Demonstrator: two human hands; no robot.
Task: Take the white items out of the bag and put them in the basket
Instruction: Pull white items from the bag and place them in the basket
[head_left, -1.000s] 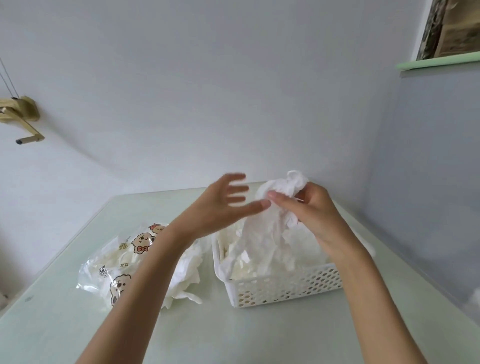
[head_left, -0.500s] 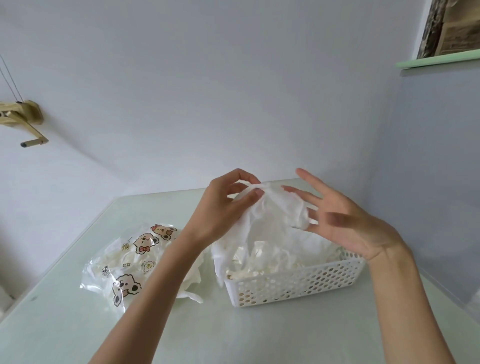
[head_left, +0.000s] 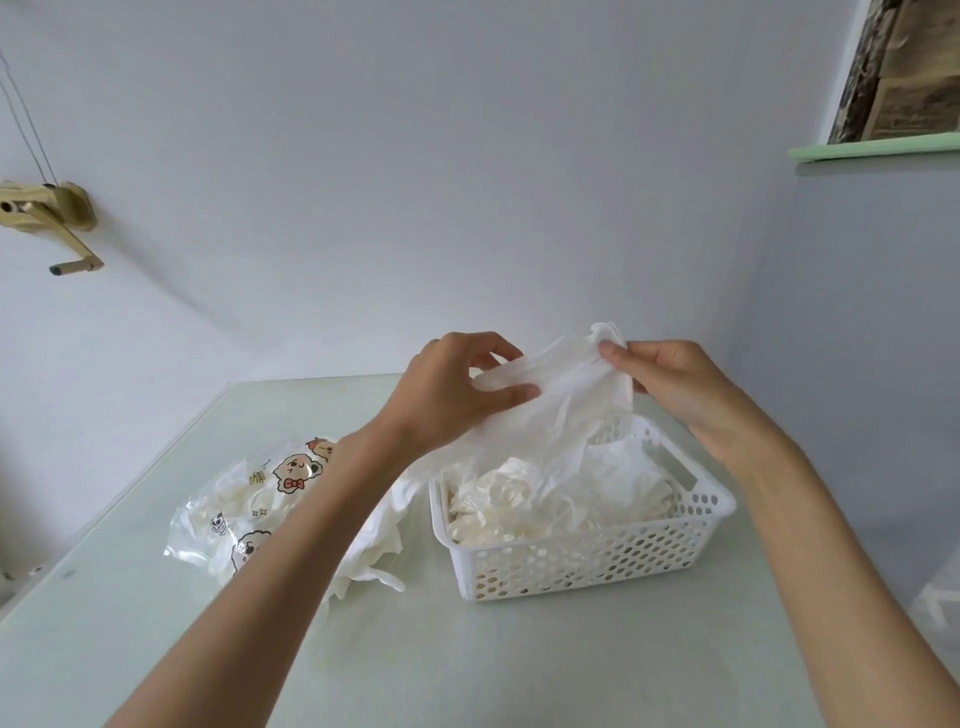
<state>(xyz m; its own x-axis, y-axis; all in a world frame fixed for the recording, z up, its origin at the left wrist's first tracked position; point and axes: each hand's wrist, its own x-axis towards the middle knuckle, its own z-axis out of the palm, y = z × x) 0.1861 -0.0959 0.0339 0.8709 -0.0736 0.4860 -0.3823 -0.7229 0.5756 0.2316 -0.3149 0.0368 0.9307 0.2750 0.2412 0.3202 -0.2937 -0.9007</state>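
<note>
Left fingers: the left hand (head_left: 457, 395) pinches the white sheet (head_left: 558, 387) between thumb and curled fingers at the sheet's left end.
Right fingers: the right hand (head_left: 680, 387) pinches the sheet's upper right corner between thumb tip and forefinger; the other fingers curl behind the sheet.
Hand pose: both hands are raised above the basket (head_left: 582, 561), backs partly toward the camera, forearms running from the lower corners up toward the middle.
Sheet axis: the thin, crumpled sheet is stretched between the two hands, its long axis running left to right and rising slightly to the right; its lower part hangs down toward the basket.
Sheet place: held in the air over the far half of the basket, with its hanging edge reaching the white items (head_left: 524, 509) piled inside.
Basket: white, perforated walls, standing on the pale green table (head_left: 467, 660), right of centre.
Bag: a clear plastic bag (head_left: 244, 509) lies on the table to the left of the basket, with more white material spilling from its mouth.
Print: cartoon bear faces with red bows on the bag; any writing there is too small to read.
</note>
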